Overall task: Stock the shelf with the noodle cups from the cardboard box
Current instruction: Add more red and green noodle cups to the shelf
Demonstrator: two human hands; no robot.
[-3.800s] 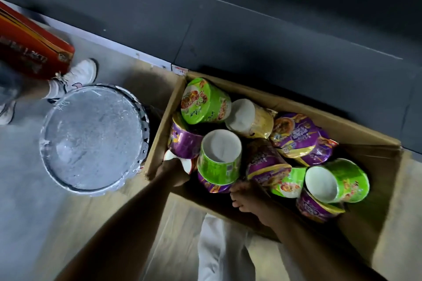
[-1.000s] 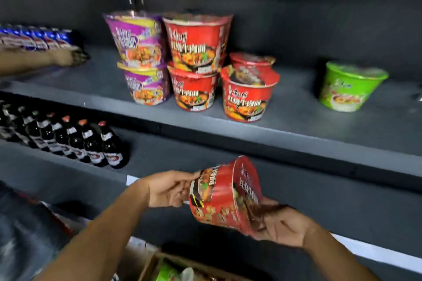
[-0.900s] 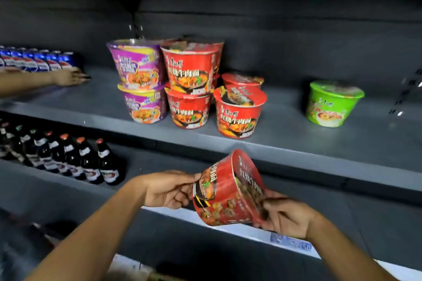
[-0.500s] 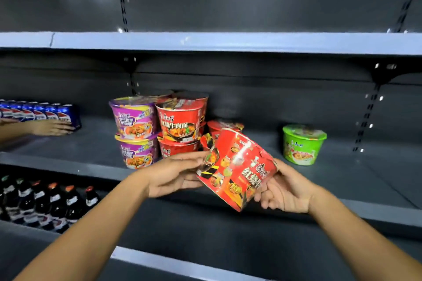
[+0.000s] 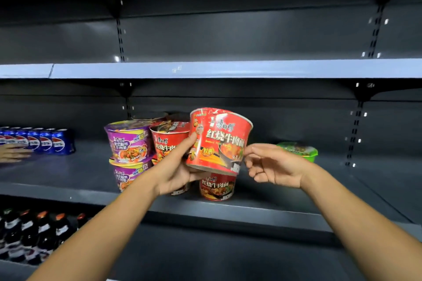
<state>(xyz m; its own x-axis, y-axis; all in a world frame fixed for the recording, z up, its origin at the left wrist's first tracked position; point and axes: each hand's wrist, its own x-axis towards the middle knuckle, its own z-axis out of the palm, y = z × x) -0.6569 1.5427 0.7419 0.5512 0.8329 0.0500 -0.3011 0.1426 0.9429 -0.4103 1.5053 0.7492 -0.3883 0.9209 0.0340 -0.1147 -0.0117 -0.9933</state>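
Red noodle cup point(image 5: 219, 141) now upright w/ left hand point(image 5: 180, 171) gripping it; right hand point(image 5: 271, 166) let go, fingers loose. Ready to stack on shelf point(image 5: 68, 173) cup point(image 5: 217, 186) below.

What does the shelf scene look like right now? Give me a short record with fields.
held item: red noodle cup, roughly upright, just above a red cup on the shelf
left hand: grips the held cup from its side and base
right hand: open, beside the cup, not gripping it
shelf: two stacked purple cups, red cups stacked beside them, one green cup to the right
other items: blue cans far left, dark bottles on the shelf below
another person's hand: by the cans
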